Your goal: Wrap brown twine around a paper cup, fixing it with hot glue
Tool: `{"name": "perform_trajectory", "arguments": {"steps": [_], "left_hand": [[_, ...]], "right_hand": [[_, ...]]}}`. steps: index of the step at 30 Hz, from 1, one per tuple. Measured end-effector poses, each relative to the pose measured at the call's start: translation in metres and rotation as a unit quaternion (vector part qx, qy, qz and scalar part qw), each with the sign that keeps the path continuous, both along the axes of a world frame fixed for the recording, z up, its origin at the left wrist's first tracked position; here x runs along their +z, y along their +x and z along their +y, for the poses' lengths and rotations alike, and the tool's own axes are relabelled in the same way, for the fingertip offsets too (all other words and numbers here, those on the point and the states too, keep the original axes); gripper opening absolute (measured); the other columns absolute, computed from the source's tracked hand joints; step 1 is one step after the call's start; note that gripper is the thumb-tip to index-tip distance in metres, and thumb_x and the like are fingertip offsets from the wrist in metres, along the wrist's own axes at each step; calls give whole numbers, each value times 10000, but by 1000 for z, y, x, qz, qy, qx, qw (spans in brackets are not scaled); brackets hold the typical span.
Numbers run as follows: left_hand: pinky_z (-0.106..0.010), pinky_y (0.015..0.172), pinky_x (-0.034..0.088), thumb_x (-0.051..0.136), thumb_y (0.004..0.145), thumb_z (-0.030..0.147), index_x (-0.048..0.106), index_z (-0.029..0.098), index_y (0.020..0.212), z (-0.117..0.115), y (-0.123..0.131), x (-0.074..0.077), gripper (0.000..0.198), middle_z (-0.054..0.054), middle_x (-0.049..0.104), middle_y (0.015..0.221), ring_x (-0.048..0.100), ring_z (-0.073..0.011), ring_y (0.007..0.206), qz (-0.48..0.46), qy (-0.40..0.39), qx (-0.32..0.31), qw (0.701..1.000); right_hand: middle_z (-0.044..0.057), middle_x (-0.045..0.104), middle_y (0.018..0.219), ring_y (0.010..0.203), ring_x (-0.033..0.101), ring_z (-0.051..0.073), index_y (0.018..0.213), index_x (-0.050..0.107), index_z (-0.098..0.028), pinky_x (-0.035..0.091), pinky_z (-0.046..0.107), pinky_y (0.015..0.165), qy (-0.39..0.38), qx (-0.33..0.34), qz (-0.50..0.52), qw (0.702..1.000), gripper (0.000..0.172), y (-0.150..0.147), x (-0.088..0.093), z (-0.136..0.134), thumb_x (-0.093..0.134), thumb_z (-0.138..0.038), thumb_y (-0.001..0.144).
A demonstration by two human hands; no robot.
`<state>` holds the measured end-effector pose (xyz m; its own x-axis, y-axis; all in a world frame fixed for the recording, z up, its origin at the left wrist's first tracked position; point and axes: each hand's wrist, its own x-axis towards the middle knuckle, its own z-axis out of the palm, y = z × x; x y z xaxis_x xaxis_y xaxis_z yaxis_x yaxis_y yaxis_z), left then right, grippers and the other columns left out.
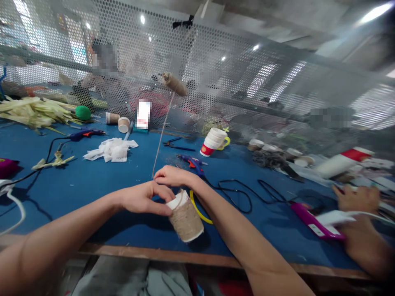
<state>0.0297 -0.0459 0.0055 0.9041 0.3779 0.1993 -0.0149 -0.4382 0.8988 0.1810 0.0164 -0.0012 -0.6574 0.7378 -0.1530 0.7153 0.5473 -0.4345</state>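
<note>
A white paper cup wrapped in brown twine (187, 220) is tilted above the blue table near its front edge. My left hand (143, 198) grips the cup at its white rim, thumb on the near side and fingers behind. My right hand (173, 176) crosses just beyond it, its fingertips closed on the twine (163, 131). This strand runs up to a twine spool (175, 84) on the perforated metal screen. One loop of twine lies over the cup's rim. A yellow curved strip (199, 210) shows beside the cup, partly hidden by my right forearm.
Glue guns (193, 161) (86, 133), pliers (179, 146), white cloth (112, 149) and stacked cups (212, 142) lie beyond my hands. Black cords (236, 193) cross the table's right side. Another person's hand (358, 201) is at far right, beside a purple power strip (317, 222).
</note>
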Motion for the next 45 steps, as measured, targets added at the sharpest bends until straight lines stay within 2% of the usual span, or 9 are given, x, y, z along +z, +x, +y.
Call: {"name": "perform_trajectory", "arguments": {"steps": [4, 10, 14, 18, 22, 27, 33, 38, 45], "left_hand": [[-282, 830, 394, 520, 758, 255, 628, 118, 796, 1, 0, -3, 179, -55, 612, 861, 523, -156, 847, 6, -41, -16, 999], [-309, 873, 365, 518, 757, 265, 628, 103, 766, 6, -2, -6, 197, -77, 609, 921, 514, -176, 906, -22, -57, 33, 998], [-287, 831, 384, 525, 744, 259, 619, 105, 734, 13, -2, -8, 181, -75, 604, 919, 528, -156, 860, -43, -60, 114, 991], [-277, 833, 379, 503, 747, 259, 625, 109, 754, 20, -2, -12, 194, -70, 616, 894, 536, -165, 880, -49, -27, 193, 980], [-255, 812, 384, 486, 743, 251, 625, 105, 756, 24, -2, -14, 202, -50, 624, 852, 541, -165, 873, -20, 7, 227, 974], [-248, 801, 389, 476, 742, 257, 621, 104, 765, 27, -3, -16, 212, -45, 629, 858, 545, -162, 859, 14, 28, 230, 973], [-247, 805, 393, 478, 741, 248, 624, 113, 790, 32, -6, -18, 204, -41, 631, 896, 549, -163, 872, 26, 38, 229, 972], [-245, 799, 396, 483, 738, 246, 614, 111, 764, 32, -7, -17, 190, -50, 619, 932, 551, -158, 865, 41, 57, 227, 971], [-245, 763, 410, 471, 754, 256, 604, 94, 758, 30, -6, -19, 210, -57, 611, 855, 547, -150, 808, 60, 81, 205, 974]], "right_hand": [[-13, 634, 649, 504, 509, 66, 837, 650, -155, 389, 164, 462, -112, 33, 45, 992, 218, -8, 5, -2, 462, -222, 747], [35, 634, 687, 476, 541, 69, 850, 602, -145, 410, 164, 421, 21, -221, 120, 968, 261, -7, 15, 24, 396, -304, 820], [109, 633, 829, 632, 606, 130, 871, 559, -136, 440, 209, 506, 116, -348, 76, 927, 343, 30, 25, 35, 278, -331, 858], [199, 624, 828, 867, 578, 284, 685, 579, -108, 428, 327, 666, 148, -429, -17, 891, 193, 75, 19, 32, 488, -267, 743], [207, 633, 743, 808, 590, 316, 524, 552, -122, 420, 337, 644, 101, -450, -60, 885, 113, 98, -2, 30, 611, -189, 594], [129, 622, 602, 649, 607, 225, 545, 552, -129, 426, 269, 540, 70, -478, -13, 876, 72, 99, -10, 29, 564, -152, 612], [51, 621, 682, 525, 557, 91, 762, 542, -130, 445, 193, 493, 66, -456, 154, 874, 83, 89, 17, 5, 503, -170, 699], [6, 557, 509, 383, 478, 69, 650, 562, -128, 378, 183, 361, -20, -403, 375, 835, 178, 78, 39, -37, 614, -298, 642], [67, 642, 801, 716, 618, 152, 759, 605, -131, 495, 267, 658, -130, -325, 488, 800, 193, 49, 19, -52, 651, -252, 615]]}}
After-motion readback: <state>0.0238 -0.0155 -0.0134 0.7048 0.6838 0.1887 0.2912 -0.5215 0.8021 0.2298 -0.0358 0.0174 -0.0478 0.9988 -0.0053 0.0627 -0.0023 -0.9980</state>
